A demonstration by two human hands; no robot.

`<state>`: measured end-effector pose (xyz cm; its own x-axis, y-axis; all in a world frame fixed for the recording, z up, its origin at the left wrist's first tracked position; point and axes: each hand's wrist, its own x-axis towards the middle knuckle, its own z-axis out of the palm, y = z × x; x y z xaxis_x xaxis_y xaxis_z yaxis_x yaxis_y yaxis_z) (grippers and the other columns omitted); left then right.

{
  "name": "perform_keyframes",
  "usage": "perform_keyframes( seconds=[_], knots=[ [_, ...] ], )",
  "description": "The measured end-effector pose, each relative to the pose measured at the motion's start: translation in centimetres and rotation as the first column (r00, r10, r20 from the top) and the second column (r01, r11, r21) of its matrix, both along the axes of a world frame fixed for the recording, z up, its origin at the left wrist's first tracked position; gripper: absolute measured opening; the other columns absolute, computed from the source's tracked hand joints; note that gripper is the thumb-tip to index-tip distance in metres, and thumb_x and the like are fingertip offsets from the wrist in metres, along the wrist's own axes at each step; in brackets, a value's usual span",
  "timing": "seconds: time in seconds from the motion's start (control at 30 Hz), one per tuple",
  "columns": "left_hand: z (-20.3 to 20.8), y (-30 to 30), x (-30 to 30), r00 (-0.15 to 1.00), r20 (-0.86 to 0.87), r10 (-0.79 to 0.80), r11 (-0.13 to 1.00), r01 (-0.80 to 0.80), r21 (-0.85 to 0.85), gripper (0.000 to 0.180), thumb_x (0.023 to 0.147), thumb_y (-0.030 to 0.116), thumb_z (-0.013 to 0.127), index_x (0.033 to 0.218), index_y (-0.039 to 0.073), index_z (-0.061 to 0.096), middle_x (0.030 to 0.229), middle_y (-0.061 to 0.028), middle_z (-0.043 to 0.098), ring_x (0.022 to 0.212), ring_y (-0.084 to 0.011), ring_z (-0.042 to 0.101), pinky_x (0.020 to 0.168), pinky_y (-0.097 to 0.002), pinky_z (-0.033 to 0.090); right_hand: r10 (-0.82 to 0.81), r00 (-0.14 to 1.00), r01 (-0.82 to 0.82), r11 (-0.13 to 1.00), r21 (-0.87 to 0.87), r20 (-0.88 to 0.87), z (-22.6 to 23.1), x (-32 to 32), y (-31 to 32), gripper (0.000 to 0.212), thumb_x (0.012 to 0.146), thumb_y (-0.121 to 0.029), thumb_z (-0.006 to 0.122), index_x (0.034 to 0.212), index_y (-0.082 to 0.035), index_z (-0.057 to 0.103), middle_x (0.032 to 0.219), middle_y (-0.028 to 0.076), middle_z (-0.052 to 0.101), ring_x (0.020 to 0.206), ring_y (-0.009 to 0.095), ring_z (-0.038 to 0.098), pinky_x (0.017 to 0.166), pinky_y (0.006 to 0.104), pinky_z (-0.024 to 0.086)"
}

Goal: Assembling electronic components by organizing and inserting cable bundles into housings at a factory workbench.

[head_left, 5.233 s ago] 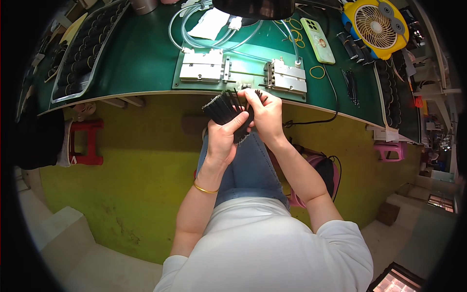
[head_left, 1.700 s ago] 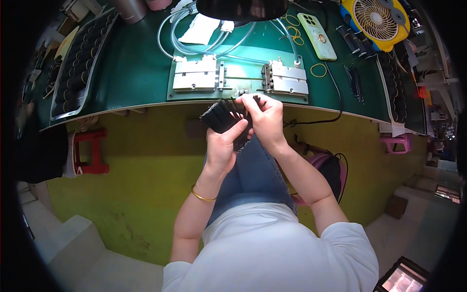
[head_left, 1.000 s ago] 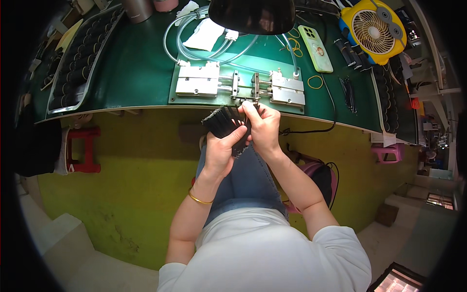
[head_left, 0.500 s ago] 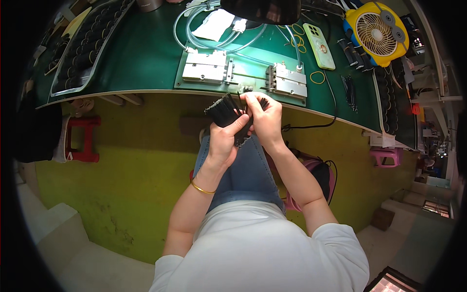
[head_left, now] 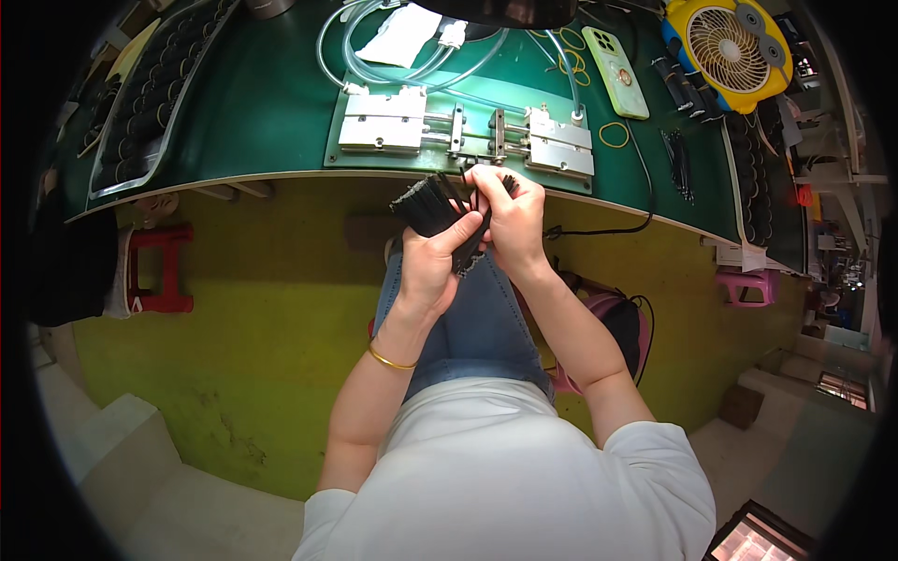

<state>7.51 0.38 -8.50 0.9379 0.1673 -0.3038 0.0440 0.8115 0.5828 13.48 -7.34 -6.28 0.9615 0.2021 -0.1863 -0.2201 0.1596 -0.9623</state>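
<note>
A thick bundle of thin black wires or strips (head_left: 426, 208) is gripped in my left hand (head_left: 435, 262), its pale cut ends fanned toward the left. Beside it, my right hand (head_left: 514, 215) has its fingers pinched on a thin black strand, with more black ends poking out by its index finger. Both hands meet just in front of the bench edge. Directly beyond my fingertips stands a clamping fixture: a left metal cylinder block (head_left: 382, 122) and a right metal cylinder block (head_left: 558, 142) on one base plate (head_left: 458, 86), their two end jaws close together. My fingers partly hide the strand's tip.
Clear air hoses (head_left: 351, 56) loop behind the fixture, beneath a dark lamp head (head_left: 510, 9). Right of it lie a phone (head_left: 615, 73), rubber bands (head_left: 615, 136), black strand bundles (head_left: 678, 164) and a yellow fan (head_left: 730, 58). A tray of black bundles (head_left: 140, 122) sits left.
The fixture's two jaws have slid inward, toward each other. My right fingertips have shifted slightly, still pinching the strand; my left hand keeps its hold on the bundle.
</note>
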Motion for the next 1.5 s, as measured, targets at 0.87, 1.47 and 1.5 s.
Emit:
perform_keyframes(
  seconds=[0.87,1.47,1.5],
  knots=[
    [0.3,0.0,0.0,1.0,-0.008,0.02,1.0,-0.02,0.008,0.011,0.076,-0.001,0.061,0.086,0.0,0.056,0.076,-0.0072,0.059,0.061,-0.014,0.057,0.056,-0.0243,0.047,0.041,0.999,-0.043,0.996,-0.078,-0.015,0.2,0.0,-0.2,0.019,0.085,-0.017,0.053,0.081,0.0,0.062,0.054,0.0,0.051,0.047,0.006,0.054,0.03,0.0179,0.032],
    [0.2,0.3,-0.3,1.0,0.006,-0.03,0.999,0.03,-0.045,0.008,0.078,0.001,0.059,0.085,0.0,0.056,0.075,-0.0066,0.058,0.062,-0.0146,0.056,0.056,-0.0246,0.046,0.061,0.998,-0.059,0.994,-0.089,0.027,1.2,-0.6,-0.2,0.022,0.084,-0.02,0.058,0.076,-0.001,0.062,0.053,0.0,0.05,0.035,0.004,0.041,0.028,0.0182,0.029],
    [0.3,0.4,-0.3,0.999,0.012,-0.038,0.998,0.039,-0.044,0.008,0.078,0.001,0.059,0.085,0.0,0.056,0.075,-0.0066,0.058,0.062,-0.0146,0.056,0.056,-0.0247,0.046,0.06,0.998,-0.058,0.994,-0.089,0.025,1.1,-0.6,-0.2,0.022,0.084,-0.02,0.058,0.076,-0.001,0.062,0.053,0.0,0.05,0.035,0.004,0.041,0.028,0.0182,0.029]
  ],
)
